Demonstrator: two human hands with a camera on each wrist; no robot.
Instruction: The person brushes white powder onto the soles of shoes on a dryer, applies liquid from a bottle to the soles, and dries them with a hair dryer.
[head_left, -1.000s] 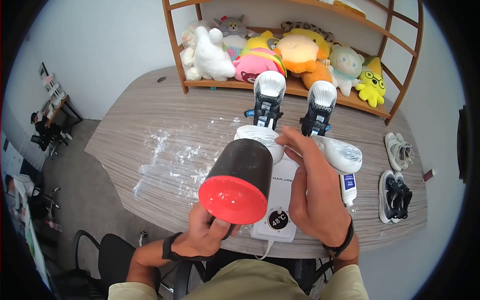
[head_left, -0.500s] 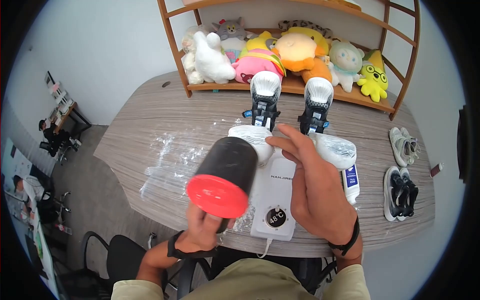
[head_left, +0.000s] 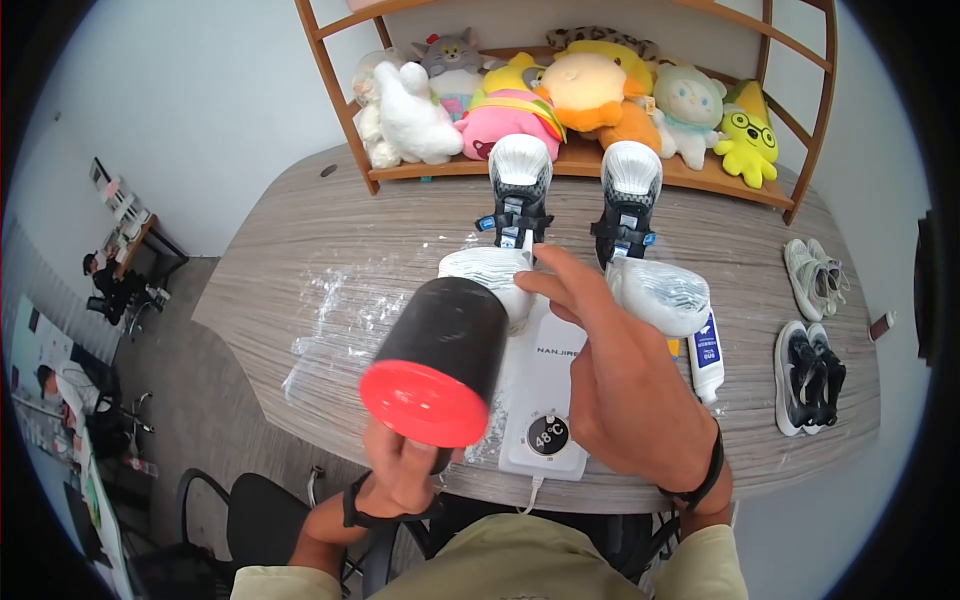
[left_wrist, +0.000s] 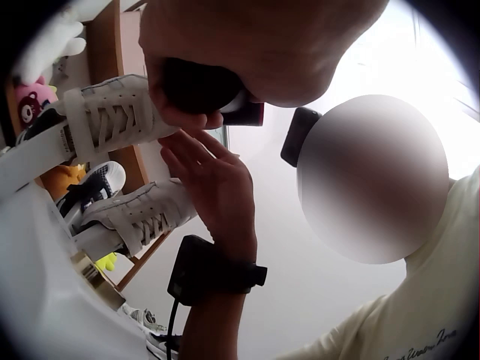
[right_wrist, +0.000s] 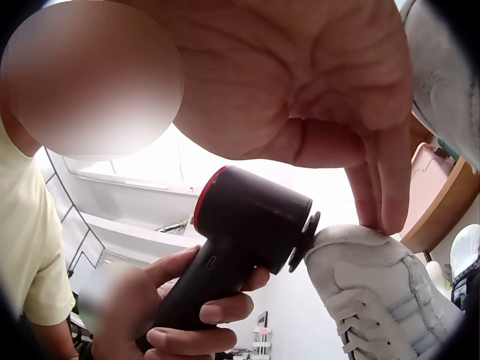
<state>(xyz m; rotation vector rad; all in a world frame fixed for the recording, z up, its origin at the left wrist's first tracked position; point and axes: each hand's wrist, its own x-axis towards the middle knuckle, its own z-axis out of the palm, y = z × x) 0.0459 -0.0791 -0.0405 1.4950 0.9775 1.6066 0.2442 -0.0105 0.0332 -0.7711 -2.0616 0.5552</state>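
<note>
My left hand (head_left: 402, 470) grips the handle of a black electric tool (head_left: 446, 330) with a red end cap. In the right wrist view the round disc at the front of the tool (right_wrist: 255, 206) meets the toe of a white laced shoe (right_wrist: 367, 281). My right hand (head_left: 640, 385) has its fingers extended, the fingertips touching the same shoe (head_left: 485, 266) near its toe. Both white shoes sit raised on a white device marked 48°C (head_left: 545, 400); the other shoe (head_left: 660, 295) stands to the right, untouched.
Behind the white shoes stand two black shoes with white soles (head_left: 520, 185). A white and blue tube (head_left: 707, 355) lies to the right, beyond it more shoes (head_left: 808, 380). White residue (head_left: 335, 315) marks the table's left part. Plush toys (head_left: 415, 115) fill a wooden shelf behind.
Both hands, the tool and the shoes appear shifted slightly left in the head view. The tool tilts a little differently from a second ago, and my left hand still grips it.
</note>
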